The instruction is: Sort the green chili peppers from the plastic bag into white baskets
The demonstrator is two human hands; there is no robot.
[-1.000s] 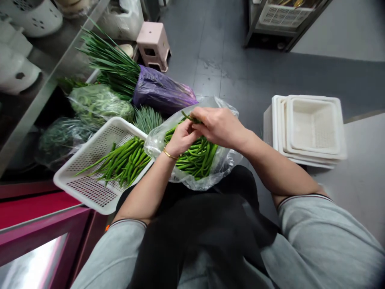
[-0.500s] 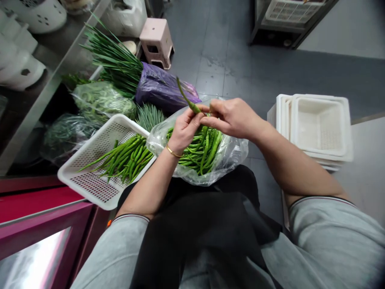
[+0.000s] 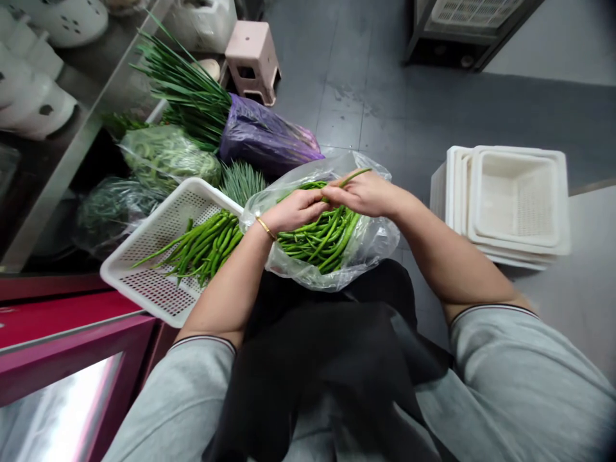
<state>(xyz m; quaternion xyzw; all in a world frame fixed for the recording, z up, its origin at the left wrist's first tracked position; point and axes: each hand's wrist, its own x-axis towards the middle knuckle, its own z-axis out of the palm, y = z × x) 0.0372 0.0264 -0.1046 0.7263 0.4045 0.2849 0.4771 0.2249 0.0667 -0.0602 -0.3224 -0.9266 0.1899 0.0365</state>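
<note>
- Both hands now sit lower than half a second ago, down over the mouth of the clear plastic bag (image 3: 366, 247) on the person's lap; the single green chili pepper (image 3: 353, 176) that stood upright between them now lies nearly flat, its thin end pointing right and away.
- Left hand (image 3: 296, 210), wearing a thin gold bangle, is curled with its fingertips meeting the right hand; it appears to pinch the near end of that pepper, though the grip itself is partly hidden.
- Right hand (image 3: 366, 192) is closed over the same pepper from above, holding it just beside the left fingertips.
- Beneath the hands, the bag holds a heap of green chili peppers (image 3: 322, 240).
- To the left, touching the bag, a white perforated basket (image 3: 154, 285) holds a smaller pile of sorted peppers (image 3: 206, 247).
- Judging from the drop, one pepper is being worked on close over the bag and has not yet gone to the basket.
- Farther left lie bagged greens, and a bundle of chives in a purple bag (image 3: 264, 138).
- On the right, well apart, sits a stack of white baskets (image 3: 510, 205).
</note>
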